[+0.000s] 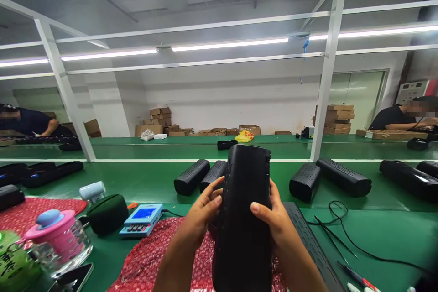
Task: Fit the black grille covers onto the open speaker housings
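Observation:
A long black speaker-like case [244,219] stands tilted up in front of me, held between both hands. My left hand [207,212] grips its left side, the thumb near the edge. On the right side, my right hand [273,216] is wrapped round it, with the thumb lying on the smooth front face. Small cut-outs show along its upper right edge. Beneath the hands lies a sheet of red bubble wrap [153,251]. A dark textured panel [313,246] lies just right of my right hand, partly hidden by it.
Similar black cases [191,177] lie on the green bench [133,178] ahead. At left are a light-blue meter [142,220], a dark green pouch [107,213], a pink-lidded jug [56,242] and a phone [73,278]. Tweezers [330,235], a cable and a pen lie at right. Two people work at the far sides.

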`<state>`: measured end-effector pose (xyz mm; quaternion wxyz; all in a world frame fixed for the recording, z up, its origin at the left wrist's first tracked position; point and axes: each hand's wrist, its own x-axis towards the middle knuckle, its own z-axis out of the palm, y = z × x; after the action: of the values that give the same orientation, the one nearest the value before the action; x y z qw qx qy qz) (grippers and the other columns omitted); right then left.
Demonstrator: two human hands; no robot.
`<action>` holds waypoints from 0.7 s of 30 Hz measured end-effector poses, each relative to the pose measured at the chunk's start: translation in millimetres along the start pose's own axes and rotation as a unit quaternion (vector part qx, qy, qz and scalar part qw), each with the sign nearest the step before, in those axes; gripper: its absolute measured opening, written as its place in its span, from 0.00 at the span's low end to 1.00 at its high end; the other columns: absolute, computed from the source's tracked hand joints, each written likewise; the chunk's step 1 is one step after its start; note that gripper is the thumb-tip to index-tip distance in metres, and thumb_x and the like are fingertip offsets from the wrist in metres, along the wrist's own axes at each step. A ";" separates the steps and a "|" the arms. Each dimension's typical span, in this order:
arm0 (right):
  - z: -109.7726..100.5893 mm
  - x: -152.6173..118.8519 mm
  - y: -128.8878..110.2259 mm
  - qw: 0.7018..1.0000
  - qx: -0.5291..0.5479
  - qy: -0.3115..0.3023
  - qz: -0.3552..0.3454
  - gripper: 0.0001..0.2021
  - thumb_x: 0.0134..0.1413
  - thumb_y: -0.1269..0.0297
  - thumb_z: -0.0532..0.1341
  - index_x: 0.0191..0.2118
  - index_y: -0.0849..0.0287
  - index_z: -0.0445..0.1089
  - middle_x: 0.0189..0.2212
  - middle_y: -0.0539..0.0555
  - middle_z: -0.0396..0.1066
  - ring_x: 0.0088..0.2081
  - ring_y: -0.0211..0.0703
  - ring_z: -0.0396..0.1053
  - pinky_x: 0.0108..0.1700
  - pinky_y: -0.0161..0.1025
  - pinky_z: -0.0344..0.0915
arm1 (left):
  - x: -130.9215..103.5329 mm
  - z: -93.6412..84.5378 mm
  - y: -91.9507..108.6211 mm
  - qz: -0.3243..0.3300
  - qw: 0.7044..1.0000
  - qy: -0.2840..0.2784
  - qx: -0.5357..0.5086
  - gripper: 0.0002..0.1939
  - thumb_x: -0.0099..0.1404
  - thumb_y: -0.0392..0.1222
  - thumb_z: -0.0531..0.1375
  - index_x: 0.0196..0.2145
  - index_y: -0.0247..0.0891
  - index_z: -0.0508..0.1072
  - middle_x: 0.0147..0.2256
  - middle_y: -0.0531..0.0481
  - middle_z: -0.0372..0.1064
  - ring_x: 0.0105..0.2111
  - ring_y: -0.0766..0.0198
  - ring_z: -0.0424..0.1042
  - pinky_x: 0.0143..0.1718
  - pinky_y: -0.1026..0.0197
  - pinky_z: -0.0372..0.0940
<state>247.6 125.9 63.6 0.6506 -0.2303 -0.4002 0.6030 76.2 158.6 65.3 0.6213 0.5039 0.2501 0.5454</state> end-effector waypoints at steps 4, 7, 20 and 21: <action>3.2 -5.8 -1.4 1.000 0.019 0.009 -0.007 0.45 0.34 0.56 0.75 0.57 0.52 0.50 0.49 0.58 0.70 0.48 0.59 0.71 0.48 0.54 0.70 | 3.3 2.7 -15.4 -0.047 0.988 -0.077 -0.129 0.26 0.55 0.51 0.66 0.49 0.39 0.72 0.42 0.44 0.75 0.43 0.51 0.74 0.47 0.53 0.67; 6.4 -5.3 0.4 0.999 -0.007 0.014 -0.029 0.37 0.37 0.55 0.73 0.53 0.54 0.57 0.48 0.58 0.70 0.50 0.57 0.69 0.51 0.52 0.68 | -0.3 6.2 -25.3 -0.098 0.971 -0.108 -0.189 0.20 0.56 0.53 0.64 0.38 0.35 0.78 0.34 0.44 0.77 0.42 0.49 0.75 0.51 0.51 0.66; -1.4 -3.0 9.1 0.997 -0.061 -0.033 -0.027 0.47 0.42 0.51 0.70 0.65 0.53 0.47 0.56 0.58 0.64 0.56 0.56 0.64 0.58 0.53 0.60 | -20.4 34.9 -2.0 0.113 0.976 0.174 0.068 0.60 0.49 0.60 0.68 0.67 0.43 0.36 0.37 0.47 0.73 0.35 0.56 0.75 0.35 0.59 0.69; 0.4 0.2 11.0 0.999 -0.010 -0.053 -0.007 0.42 0.42 0.48 0.68 0.62 0.55 0.56 0.51 0.58 0.69 0.52 0.57 0.68 0.55 0.53 0.63 | -27.2 35.2 1.8 0.135 0.969 0.191 0.085 0.59 0.50 0.63 0.65 0.67 0.43 0.35 0.34 0.49 0.73 0.30 0.58 0.74 0.30 0.60 0.69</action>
<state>240.7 127.8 55.3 0.6302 -0.2023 -0.4416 0.6058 98.1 120.7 73.3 0.4376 0.4705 0.3396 0.6869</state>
